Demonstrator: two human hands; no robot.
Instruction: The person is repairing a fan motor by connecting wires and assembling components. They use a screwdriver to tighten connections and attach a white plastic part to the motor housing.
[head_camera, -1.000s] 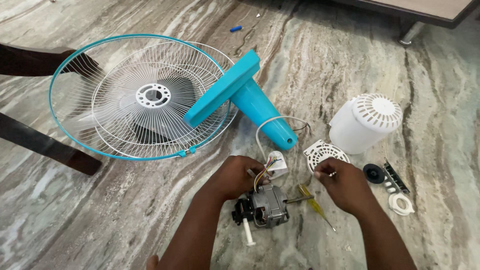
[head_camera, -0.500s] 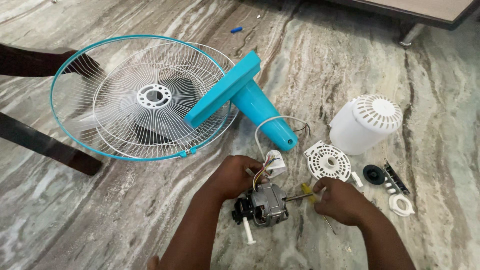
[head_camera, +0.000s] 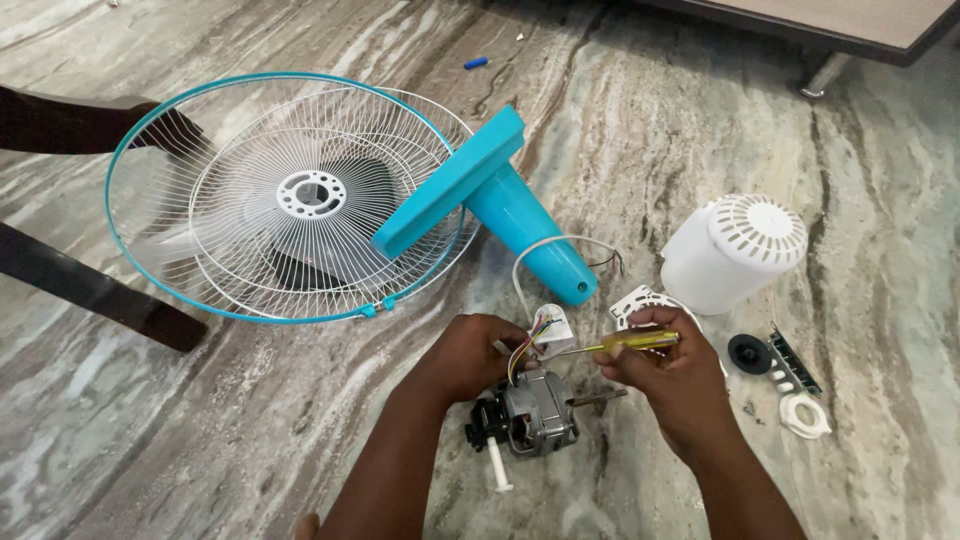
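Here, low in the frame's middle, the grey metal fan motor (head_camera: 535, 412) lies on the marble floor (head_camera: 200, 430), coloured wires rising from it. The left hand (head_camera: 470, 352) curls over it; the right hand (head_camera: 668, 370) pinches a yellow-handled screwdriver (head_camera: 625, 342). A white vented cover (head_camera: 735, 252) stands right of centre.

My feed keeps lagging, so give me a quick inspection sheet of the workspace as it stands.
Surface: marbled stone floor.
Job's things: fan motor; yellow-handled screwdriver.
Clutter: wire fan guard, blue stand, white motor cover, white perforated disc, black knob, white ring.
Hands: left hand steadies the motor; right hand grips the screwdriver.
Cables: coloured motor wires; white cord.
Surroundings: dark furniture legs, table edge.
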